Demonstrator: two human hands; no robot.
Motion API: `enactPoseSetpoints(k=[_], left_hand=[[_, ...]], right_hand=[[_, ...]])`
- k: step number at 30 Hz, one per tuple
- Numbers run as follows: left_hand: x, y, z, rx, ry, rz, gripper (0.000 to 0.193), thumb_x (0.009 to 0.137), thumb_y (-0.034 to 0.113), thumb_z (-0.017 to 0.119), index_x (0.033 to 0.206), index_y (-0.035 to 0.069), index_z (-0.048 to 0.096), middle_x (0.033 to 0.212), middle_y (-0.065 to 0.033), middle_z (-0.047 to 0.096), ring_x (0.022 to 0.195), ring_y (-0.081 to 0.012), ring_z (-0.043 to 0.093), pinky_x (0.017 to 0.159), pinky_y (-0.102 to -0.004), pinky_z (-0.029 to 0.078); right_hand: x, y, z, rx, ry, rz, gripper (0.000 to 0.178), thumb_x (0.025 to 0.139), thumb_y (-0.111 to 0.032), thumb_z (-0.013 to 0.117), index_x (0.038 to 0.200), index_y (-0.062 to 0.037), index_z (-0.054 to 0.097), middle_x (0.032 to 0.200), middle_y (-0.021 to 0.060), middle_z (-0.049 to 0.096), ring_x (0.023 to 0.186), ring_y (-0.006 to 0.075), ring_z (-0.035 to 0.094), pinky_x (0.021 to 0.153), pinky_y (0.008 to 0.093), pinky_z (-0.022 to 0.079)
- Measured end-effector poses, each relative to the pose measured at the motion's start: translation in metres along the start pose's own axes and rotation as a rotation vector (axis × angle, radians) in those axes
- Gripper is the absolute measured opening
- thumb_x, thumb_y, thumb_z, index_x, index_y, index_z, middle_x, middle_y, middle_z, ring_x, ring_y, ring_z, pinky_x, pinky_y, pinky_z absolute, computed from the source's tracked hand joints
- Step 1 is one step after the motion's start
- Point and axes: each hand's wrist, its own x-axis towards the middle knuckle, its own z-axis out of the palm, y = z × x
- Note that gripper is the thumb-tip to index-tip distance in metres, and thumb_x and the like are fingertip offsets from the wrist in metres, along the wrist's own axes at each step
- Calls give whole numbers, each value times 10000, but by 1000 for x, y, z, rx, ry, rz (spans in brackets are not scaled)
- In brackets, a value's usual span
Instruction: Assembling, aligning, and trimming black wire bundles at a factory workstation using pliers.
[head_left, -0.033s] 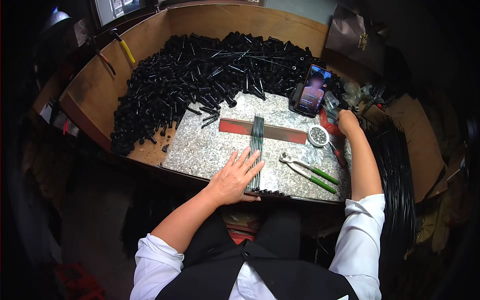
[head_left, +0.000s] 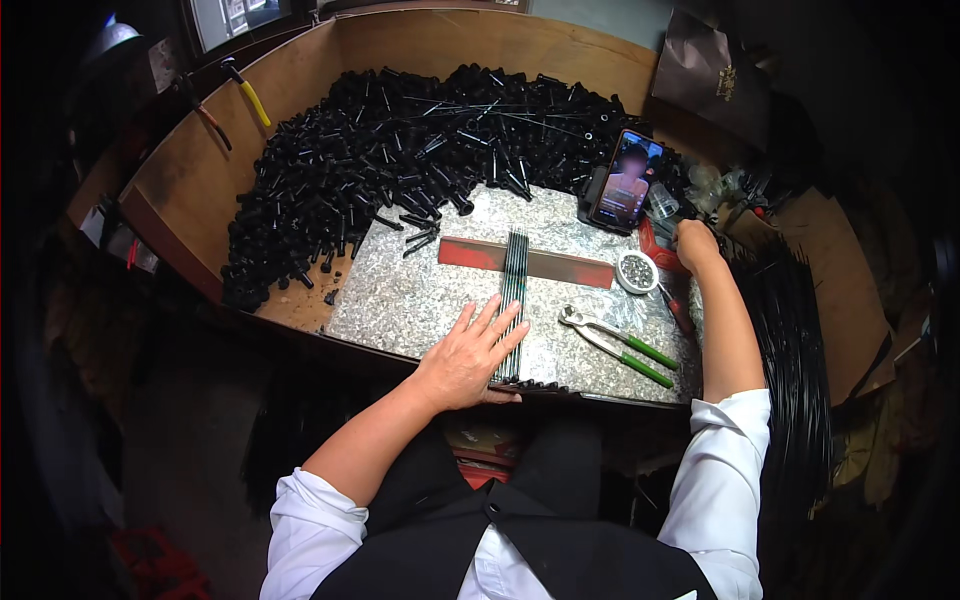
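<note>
My left hand (head_left: pixel 468 352) lies flat with its fingers stretched out over a row of thin dark rods (head_left: pixel 515 262). Side by side, these rods cross a flat red-brown bar (head_left: pixel 470 253), their near ends at the board's front edge. At the far right, my right hand (head_left: pixel 697 245) is closed with curled fingers beside a red object (head_left: pixel 655 248); whatever it grips, if anything, is hidden. A white round tub (head_left: pixel 637 272) of small metal pieces stands just left of it. Between my hands are end-cutting pincers (head_left: pixel 640 362) with green handles, jaws pointing away from me.
Black tubular parts (head_left: pixel 370 150) are heaped behind the speckled board (head_left: pixel 400 300), inside a wooden-walled box (head_left: pixel 165 190). A phone (head_left: pixel 627 180) stands upright near my right hand. Long black rods (head_left: pixel 790 340) hang at the right. A yellow-handled tool (head_left: pixel 248 95) hangs on the left wall.
</note>
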Motion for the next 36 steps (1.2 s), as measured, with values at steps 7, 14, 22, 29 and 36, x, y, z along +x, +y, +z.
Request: enactPoseSetpoints(k=[7,14,22,29,36], left_hand=[[0,0,-1,-2,1,-3,969,677,597,713,1393,34,381,1455,-211,326,1364,-407,270,1096,-544,254],[1,0,-1,-1,0,1,974,675,609,710,1395,42,381,1465,-205,316,1384,-397,235,1102,-552,237],[-3,3,-7,-25,25,9,1019,648,647,703,1413,66,365,1480,-166,309,1406,-362,205,1114,-558,208],[1,15,-59,-860,255,111,848,634,501,797,1302,55,525,1330,-154,530,1334,-331,383,1127,-517,198],[10,48,-113,-1260,402,211,420,787,98,743,1161,-29,601,1029,-183,687,1026,-230,653,1027,-437,407]], right_hand=[[-6,3,4,-105,134,-134,166,805,-25,511,854,-8,668,932,204,658,902,347,647,776,425,529],[-27,3,5,62,471,-232,71,836,-32,487,902,-11,472,818,198,581,806,404,590,700,483,480],[-112,-76,-63,364,515,-418,85,889,-32,541,897,-25,457,748,215,571,716,405,588,603,452,460],[-189,-118,-115,532,482,-698,119,840,52,571,940,8,522,799,148,572,707,313,615,603,368,504],[-228,-137,-150,606,508,-814,243,779,114,620,990,33,529,798,145,593,673,285,611,547,348,491]])
